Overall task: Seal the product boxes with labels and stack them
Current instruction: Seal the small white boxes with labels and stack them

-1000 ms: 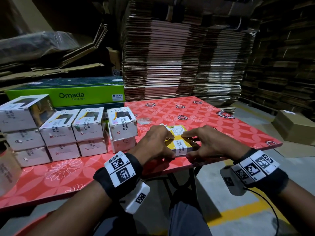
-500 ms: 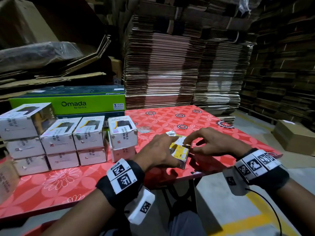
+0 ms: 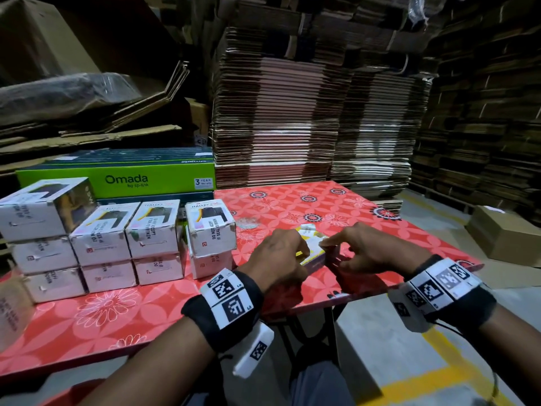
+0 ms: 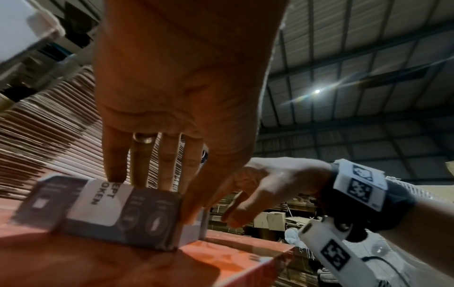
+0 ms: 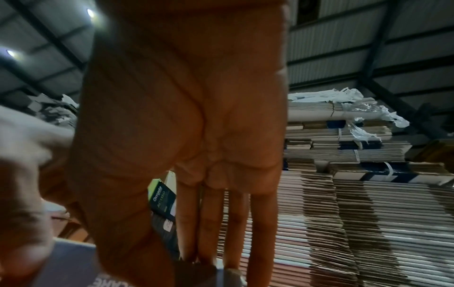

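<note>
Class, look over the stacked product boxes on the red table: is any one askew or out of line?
Yes. The top-left box sits skewed on the stack, turned out of line with the squarely stacked boxes beside it on the table.

Stacked boxes (image 3: 96, 241) sit on worktop (image 3: 111, 317) left, Omada carton (image 3: 126, 178) behind them, single box (image 3: 311, 249) near front edge between left hand (image 3: 278, 256) and right hand (image 3: 369, 253), flattened cardboard stacks (image 3: 292, 127) behind worktop.

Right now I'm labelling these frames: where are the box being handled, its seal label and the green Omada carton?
box (image 4: 152, 219): left wrist view, grey side face.
seal label (image 4: 98, 202): left wrist view, white printed strip.
green Omada carton (image 3: 87, 180): head view, green front face.
</note>
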